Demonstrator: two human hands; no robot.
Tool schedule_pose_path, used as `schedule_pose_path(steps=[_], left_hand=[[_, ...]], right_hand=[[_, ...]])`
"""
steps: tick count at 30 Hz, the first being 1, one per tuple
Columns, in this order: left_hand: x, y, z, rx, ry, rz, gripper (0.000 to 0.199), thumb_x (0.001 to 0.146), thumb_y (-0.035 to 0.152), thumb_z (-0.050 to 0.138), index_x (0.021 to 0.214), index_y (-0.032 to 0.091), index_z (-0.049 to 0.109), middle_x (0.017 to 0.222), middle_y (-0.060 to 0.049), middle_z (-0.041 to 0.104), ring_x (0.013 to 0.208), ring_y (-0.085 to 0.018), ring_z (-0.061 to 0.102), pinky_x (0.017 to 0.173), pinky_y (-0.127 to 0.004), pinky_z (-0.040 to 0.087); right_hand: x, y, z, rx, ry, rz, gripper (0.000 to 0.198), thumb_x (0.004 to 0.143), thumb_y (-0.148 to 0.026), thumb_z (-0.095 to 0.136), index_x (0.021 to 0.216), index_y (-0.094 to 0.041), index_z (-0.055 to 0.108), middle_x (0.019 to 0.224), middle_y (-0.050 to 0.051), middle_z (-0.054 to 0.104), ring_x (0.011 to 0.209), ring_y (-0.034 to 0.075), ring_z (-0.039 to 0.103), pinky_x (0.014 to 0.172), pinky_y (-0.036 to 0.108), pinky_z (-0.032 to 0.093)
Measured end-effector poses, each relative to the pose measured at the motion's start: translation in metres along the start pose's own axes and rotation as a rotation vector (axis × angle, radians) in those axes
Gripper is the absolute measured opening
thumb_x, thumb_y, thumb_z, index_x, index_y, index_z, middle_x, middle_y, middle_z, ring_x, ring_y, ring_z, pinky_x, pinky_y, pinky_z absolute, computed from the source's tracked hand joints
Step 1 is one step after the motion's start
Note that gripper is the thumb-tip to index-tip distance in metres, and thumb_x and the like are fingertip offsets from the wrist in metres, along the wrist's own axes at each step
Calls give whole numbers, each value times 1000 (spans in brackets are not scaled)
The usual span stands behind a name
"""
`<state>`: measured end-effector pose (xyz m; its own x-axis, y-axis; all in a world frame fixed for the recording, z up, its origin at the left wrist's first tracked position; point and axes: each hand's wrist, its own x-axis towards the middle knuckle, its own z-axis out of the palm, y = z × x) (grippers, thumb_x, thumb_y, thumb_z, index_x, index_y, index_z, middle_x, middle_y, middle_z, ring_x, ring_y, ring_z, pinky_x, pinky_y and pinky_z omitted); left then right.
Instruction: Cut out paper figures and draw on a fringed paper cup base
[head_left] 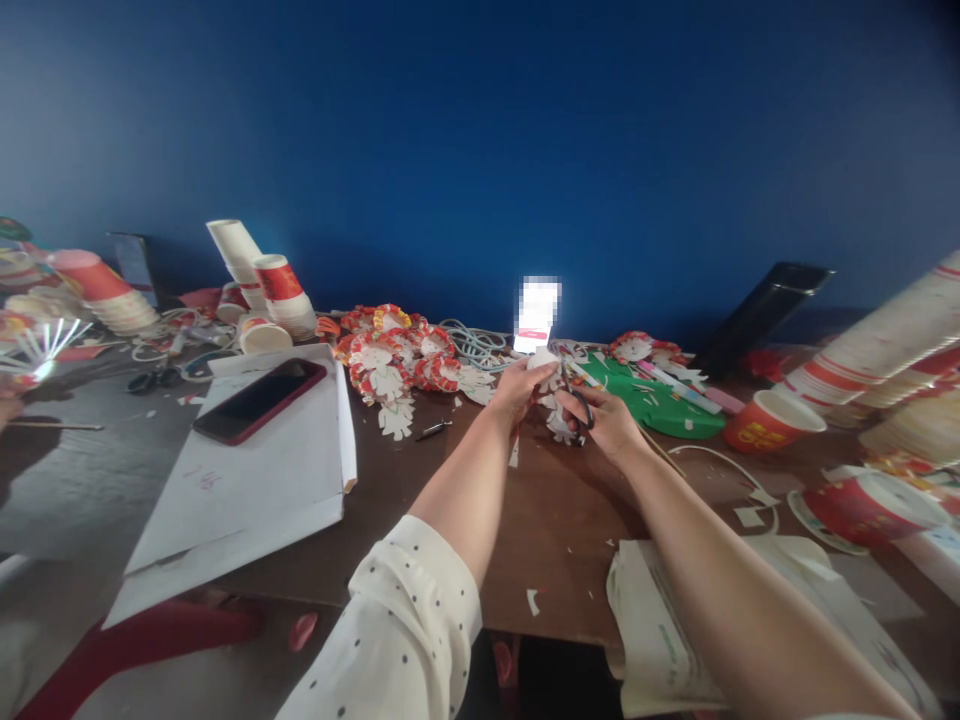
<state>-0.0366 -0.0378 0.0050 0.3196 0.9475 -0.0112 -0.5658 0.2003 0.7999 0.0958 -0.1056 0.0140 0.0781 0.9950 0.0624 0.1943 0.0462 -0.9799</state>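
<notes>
While L hand (516,390) pinches a white paper piece (543,358) over the counter (547,540), R hand (609,425) grips black-handled scissors (587,400) right beside it; fingers closed round the handles, blades mostly hidden, can't tell if open or shut. Piece sits betw. the two hands, in front of the lit phone screen (534,320), approx. mid-counter; its outline is partly covered, so can't say how much of it is cut. Done, as far as shown: big heap of fringed paper cut-outs (397,350), red/white, L of hands; a few more cut-outs (634,347) at back edge of green sheet (667,405), R side. Scraps (532,600) strewn on counter, so a fair amt. of cutting prob. behind. Left: apparently plenty, e.g. long cup stack (877,335) far R, shorter stack (281,285) L, single red paper cup (772,425) upright near green sheet, all apparently uncut. Est. partway, no exact count poss.
</notes>
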Motion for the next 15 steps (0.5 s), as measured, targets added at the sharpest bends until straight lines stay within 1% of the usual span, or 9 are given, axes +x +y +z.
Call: schedule_pose_path(steps=[3,8,15], left_hand=[[-1,1,1,-2,7,-1,34,61,28,85,80,12,63,63,0,63,55,-11,58,57,-26,46],[-1,1,1,5,20,-7,33,62,28,85,79,12,62,64,0,63,55,-11,58,58,-26,46],[-1,1,1,-24,10,3,34,60,28,86,79,12,63,64,0,64,57,-11,59,64,-28,49]], right_hand=[[-1,-3,1,18,5,8,49,59,-63,82,72,-17,70,57,0,58,48,11,49,45,26,39],[-3,-5,1,10,-7,8,50,62,-64,79,71,-17,69,56,0,57,49,10,48,45,26,38],[-2,-3,1,25,-14,18,53,59,-67,81,72,-17,69,56,-1,56,49,10,48,44,25,36]])
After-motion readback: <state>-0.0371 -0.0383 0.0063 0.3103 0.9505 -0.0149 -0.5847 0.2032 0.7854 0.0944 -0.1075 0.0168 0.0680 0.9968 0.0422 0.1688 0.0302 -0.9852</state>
